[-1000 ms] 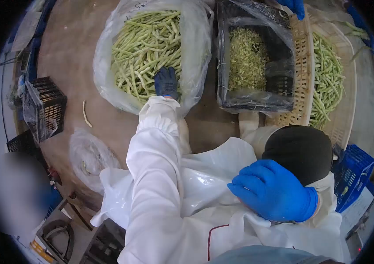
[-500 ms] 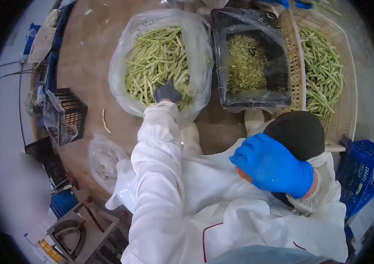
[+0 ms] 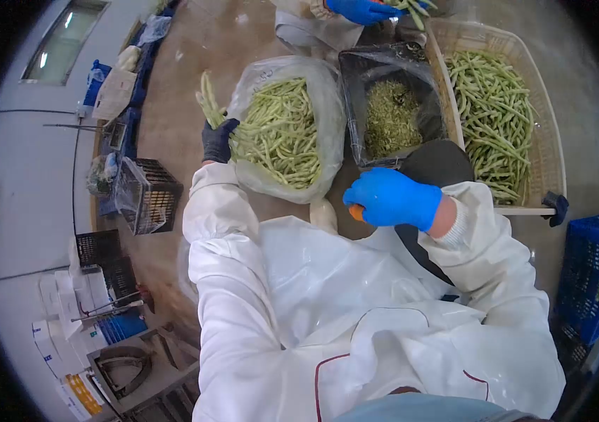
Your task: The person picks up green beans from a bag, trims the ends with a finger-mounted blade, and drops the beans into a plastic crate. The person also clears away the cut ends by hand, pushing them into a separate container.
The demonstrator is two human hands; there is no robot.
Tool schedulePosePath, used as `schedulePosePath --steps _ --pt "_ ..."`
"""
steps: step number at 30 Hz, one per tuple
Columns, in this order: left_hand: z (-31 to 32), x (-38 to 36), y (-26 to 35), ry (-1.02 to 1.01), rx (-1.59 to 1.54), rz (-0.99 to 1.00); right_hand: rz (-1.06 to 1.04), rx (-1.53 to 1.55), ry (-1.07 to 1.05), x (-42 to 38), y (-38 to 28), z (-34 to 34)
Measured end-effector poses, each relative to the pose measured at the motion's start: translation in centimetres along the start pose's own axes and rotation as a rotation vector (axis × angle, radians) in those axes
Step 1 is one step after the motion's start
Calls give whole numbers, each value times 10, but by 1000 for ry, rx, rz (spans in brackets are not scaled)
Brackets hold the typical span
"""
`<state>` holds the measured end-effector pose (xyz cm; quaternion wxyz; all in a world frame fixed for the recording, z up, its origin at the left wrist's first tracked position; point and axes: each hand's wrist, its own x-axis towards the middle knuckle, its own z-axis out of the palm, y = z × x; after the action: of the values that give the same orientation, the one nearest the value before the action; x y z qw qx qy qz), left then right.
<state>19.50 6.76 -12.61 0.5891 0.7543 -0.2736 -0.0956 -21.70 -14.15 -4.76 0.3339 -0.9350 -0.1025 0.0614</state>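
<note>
my left hand (image 3: pixel 216 139) clamps a bunch of beans (image 3: pixel 207 100), lifted just left of the bag (image 3: pixel 287 133). my right hand (image 3: pixel 389 199) closes on something orange, near the black bin (image 3: pixel 392 105).

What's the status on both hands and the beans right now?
Left hand shut on a bunch of green beans, lifted beside the bean bag. Right hand shut on an orange-handled tool. Nothing blocking.

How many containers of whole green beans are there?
2: the clear plastic bag in the middle, beside the left hand gripping a bunch of beans, and the wicker basket on the right. Others may sit out of view.
</note>
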Motion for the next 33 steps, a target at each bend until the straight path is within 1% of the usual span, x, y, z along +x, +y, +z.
schedulePosePath --steps 3,6,8,10,11,12,13,15,16,17,18,20,23,25,26,28,29,30,31,33 --pt "-9 4 46 85 -191 95 -4 -19 32 7 -1 5" --pt "-7 -8 89 197 -347 92 3 -29 68 17 1 15" --pt "-3 -19 101 243 -424 106 -15 -66 114 28 5 16" --pt "-4 -19 101 276 -797 -81 -1 51 266 44 7 9" --pt "4 -30 105 269 -761 -9 5 114 342 55 8 4" --pt "10 -42 108 263 -727 63 50 209 322 69 13 -3" --pt "12 -42 100 221 -920 10 95 306 297 88 22 -13" --pt "27 -54 104 283 -1087 -129 212 553 226 119 35 -23" --pt "29 -54 103 208 -1136 -127 284 705 181 134 41 -24" --pt "32 -55 102 203 -1052 -49 359 858 133 145 43 -21" --pt "35 -56 101 199 -964 25 348 858 191 154 44 -15" --pt "46 -60 126 165 -948 61 322 852 321 171 49 -12" --pt "56 -63 145 85 -932 86 205 734 836 187 47 -14" --pt "62 -66 153 21 -940 102 100 922 801 188 45 -12" --pt "64 -72 168 5 -931 104 47 1016 781 186 42 -12" --pt "66 -74 175 -14 -991 17 61 938 486 179 36 -9" --pt "65 -75 174 -37 -933 30 65 898 338 175 32 -6" --pt "64 -76 175 -59 -875 46 22 684 372 178 42 10" --pt "64 -77 175 -81 -815 60 50 622 353 171 36 7" --pt "65 -84 178 -79 -794 97 108 500 319 149 19 -11"
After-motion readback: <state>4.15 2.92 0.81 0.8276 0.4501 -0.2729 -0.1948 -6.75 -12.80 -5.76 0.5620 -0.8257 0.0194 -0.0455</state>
